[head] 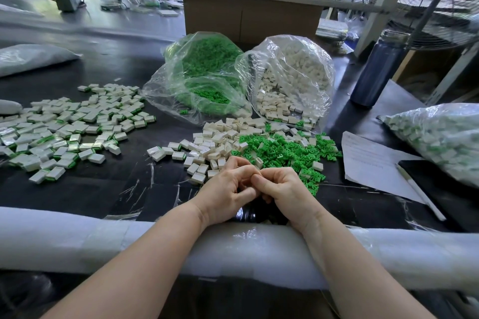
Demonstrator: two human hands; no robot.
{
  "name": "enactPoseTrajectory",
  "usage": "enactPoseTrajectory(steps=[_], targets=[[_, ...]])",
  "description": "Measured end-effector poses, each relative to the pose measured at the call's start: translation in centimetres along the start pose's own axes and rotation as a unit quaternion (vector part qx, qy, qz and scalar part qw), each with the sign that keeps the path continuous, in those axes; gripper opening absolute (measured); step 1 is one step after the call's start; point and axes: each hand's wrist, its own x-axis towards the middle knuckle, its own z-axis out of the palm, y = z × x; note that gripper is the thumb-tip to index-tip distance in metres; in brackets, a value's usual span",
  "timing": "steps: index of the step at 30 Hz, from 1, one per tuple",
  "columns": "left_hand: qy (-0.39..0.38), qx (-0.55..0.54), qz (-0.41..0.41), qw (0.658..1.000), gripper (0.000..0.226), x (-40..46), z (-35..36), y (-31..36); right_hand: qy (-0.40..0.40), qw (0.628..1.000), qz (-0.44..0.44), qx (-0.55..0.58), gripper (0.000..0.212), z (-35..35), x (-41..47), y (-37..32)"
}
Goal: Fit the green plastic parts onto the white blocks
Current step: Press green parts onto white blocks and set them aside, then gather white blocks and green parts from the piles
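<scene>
Both hands are meeting right at the table's near edge, fingers curled in tight against each other. Left hand [228, 186] and right hand [282, 189] are probably pressing 1 green part into 1 block, but whatever's in there is hidden, so I can't tell what they're grasping. Loose white blocks [215, 147] are sitting at 12 o'clock from the hands and green parts [282, 150] at 1 o'clock, close for quick grabbing. Finished pieces [67, 129] are piling up at 10 o'clock, out of the way. The supply bags, green [204, 72] and white [290, 75], are lying open further back at 12.
</scene>
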Motion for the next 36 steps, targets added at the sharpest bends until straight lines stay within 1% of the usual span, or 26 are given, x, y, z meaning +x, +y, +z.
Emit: enactPoseTrajectory(steps=[11,13,15,16,18,19,22,23,28,32,34,36], targets=[[-0.004,-0.006,-0.001,1.0,0.019,-0.16,-0.07,0.45,0.003,1.0,0.008,0.018,0.027,-0.06,-0.03,-0.08],[0.001,-0.021,-0.004,1.0,0.019,-0.18,-0.16,0.61,0.008,1.0,0.005,0.014,0.026,-0.02,-0.04,-0.1],[0.013,-0.059,-0.002,0.998,0.018,-0.23,-0.27,0.67,0.016,1.0,0.0,0.01,0.021,0.11,0.01,-0.19],[0.02,-0.075,0.001,0.997,0.018,-0.28,-0.33,0.68,0.022,1.0,-0.003,0.008,0.023,0.17,0.03,-0.18],[0.035,-0.082,0.009,0.996,0.016,-0.35,-0.42,0.8,0.041,0.999,-0.003,0.009,0.033,0.21,0.07,-0.15],[0.045,-0.077,0.01,0.996,0.014,-0.36,-0.48,0.88,0.055,0.998,0.0,0.012,0.032,0.15,0.09,-0.09],[0.075,-0.068,0.003,0.995,0.01,-0.29,-0.61,0.99,0.097,0.995,0.002,0.023,0.009,-0.06,0.07,0.0],[0.077,-0.064,0.0,0.995,0.01,-0.28,-0.61,0.99,0.107,0.994,-0.004,0.022,0.007,-0.13,0.02,0.01],[0.078,-0.042,-0.008,0.996,0.012,-0.27,-0.52,0.98,0.124,0.991,-0.038,-0.027,0.013,-0.09,-0.1,-0.24],[0.083,-0.037,-0.005,0.996,0.009,-0.21,-0.41,0.88,0.124,0.988,-0.039,-0.084,0.019,0.14,-0.03,-0.2],[0.088,-0.034,-0.005,0.996,0.009,-0.17,-0.35,0.86,0.123,0.985,-0.035,-0.112,0.018,0.2,0.05,-0.13],[0.101,-0.026,-0.001,0.995,0.011,-0.14,-0.35,0.82,0.127,0.984,-0.036,-0.116,0.015,0.21,0.07,-0.12]])
